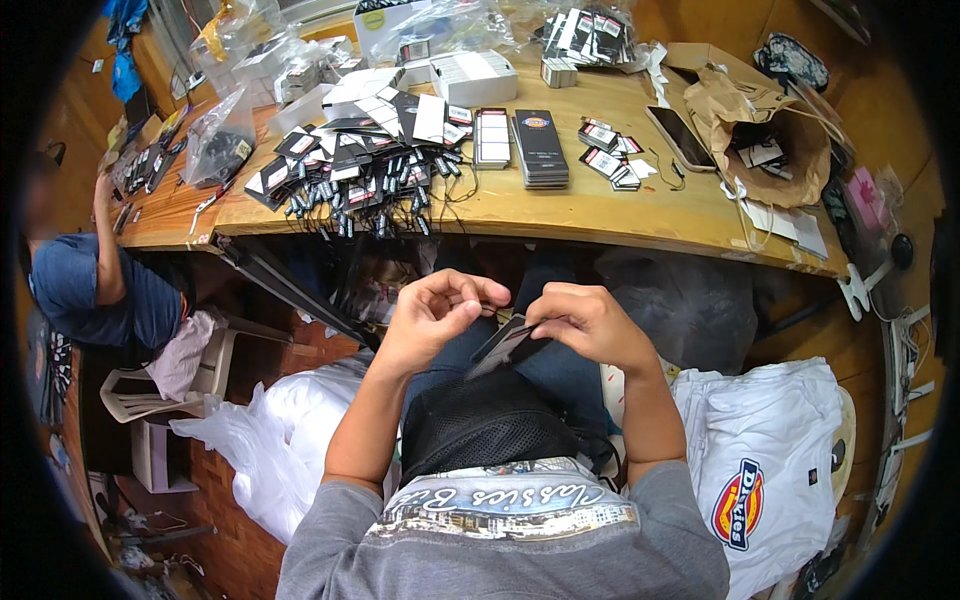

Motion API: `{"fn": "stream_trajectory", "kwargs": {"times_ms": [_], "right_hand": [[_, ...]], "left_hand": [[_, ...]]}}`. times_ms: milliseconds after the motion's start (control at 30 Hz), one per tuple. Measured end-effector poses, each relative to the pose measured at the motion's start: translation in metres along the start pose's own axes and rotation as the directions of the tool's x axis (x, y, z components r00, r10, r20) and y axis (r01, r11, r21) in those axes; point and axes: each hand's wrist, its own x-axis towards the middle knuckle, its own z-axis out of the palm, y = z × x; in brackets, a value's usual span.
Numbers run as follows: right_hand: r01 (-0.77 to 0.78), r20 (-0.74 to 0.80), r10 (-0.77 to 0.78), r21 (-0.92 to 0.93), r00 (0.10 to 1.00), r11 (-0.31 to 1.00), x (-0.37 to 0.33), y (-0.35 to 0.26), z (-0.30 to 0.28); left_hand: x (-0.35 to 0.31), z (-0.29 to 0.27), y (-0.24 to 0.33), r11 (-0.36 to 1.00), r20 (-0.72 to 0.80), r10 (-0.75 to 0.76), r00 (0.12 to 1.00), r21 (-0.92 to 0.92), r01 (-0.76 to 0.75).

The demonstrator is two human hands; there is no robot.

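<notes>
My right hand (590, 322) pinches dark hang tags (499, 346) over my lap, in front of the table edge. They are tilted, and how many there are I cannot tell. To their left is my left hand (440, 312), its thumb and fingertips closed together near the tags' upper end. Whatever those fingertips hold, perhaps a thin cord, is too small to make out. Beyond my hands, a large heap of black and white hang tags (365, 150) with dark cords spills over the table's front edge. Right of it stand a stack of black tags (540, 150) and a stack of white labels (492, 138).
The wooden table (620, 215) also bears small tags (610, 155), a phone (680, 138), a brown paper bag (770, 140) and white boxes (473, 78). White shirts (765, 470) lie at my right, a white plastic bag (290, 440) at my left. A co-worker (100, 285) sits far left.
</notes>
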Motion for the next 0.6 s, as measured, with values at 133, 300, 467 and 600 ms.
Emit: {"fn": "stream_trajectory", "kwargs": {"times_ms": [133, 300, 467, 600], "right_hand": [[-0.152, -0.013, 0.180, 0.478, 0.984, 0.865, -0.004, 0.008, 0.002], [-0.185, -0.051, 0.318, 0.721, 0.947, 0.668, -0.003, 0.012, 0.006], [-0.096, -0.157, 0.332, 0.770, 0.930, 0.631, -0.004, 0.019, 0.010], [-0.079, -0.213, 0.411, 0.805, 0.887, 0.588, -0.004, 0.010, 0.009]], "left_hand": [[0.004, -0.005, 0.001, 0.947, -0.062, -0.018, 0.998, -0.322, -0.002], [0.010, -0.001, -0.002, 0.912, -0.185, 0.075, 0.980, -0.384, -0.142], [0.008, 0.009, 0.000, 0.996, -0.190, 0.090, 0.978, -0.003, -0.092], [0.010, 0.020, -0.001, 0.990, -0.125, 0.098, 0.987, 0.117, -0.083]]}}
